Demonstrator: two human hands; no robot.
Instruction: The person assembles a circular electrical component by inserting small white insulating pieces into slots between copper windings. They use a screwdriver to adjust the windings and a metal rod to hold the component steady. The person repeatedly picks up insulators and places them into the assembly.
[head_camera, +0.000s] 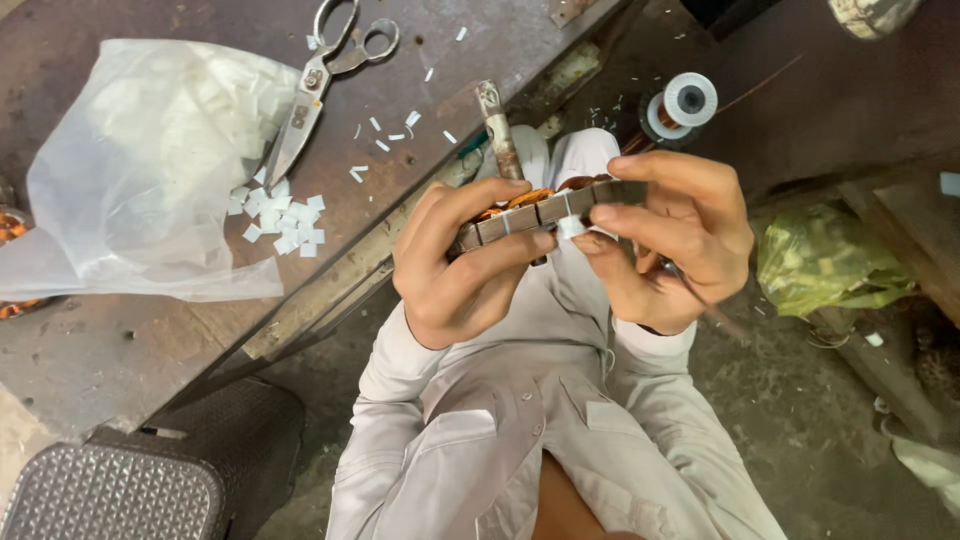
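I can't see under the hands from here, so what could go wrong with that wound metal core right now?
1. The left hand and right hand hold the metal core over the lap, off the table; a slip could drop it to the floor.
2. The fingertips pinch a small white strip at the core; it could slip out.
3. The scissors lie open-bladed near the paper pieces.

surroundings of the work area

worn dark metal bench top carrying a crumpled clear plastic bag, steel scissors lying partly on the bag, and small white paper slips scattered beside it. spool of copper wire with white flanges on the far surface. textured grey stool seat below; crumpled yellow-green plastic bag at right.
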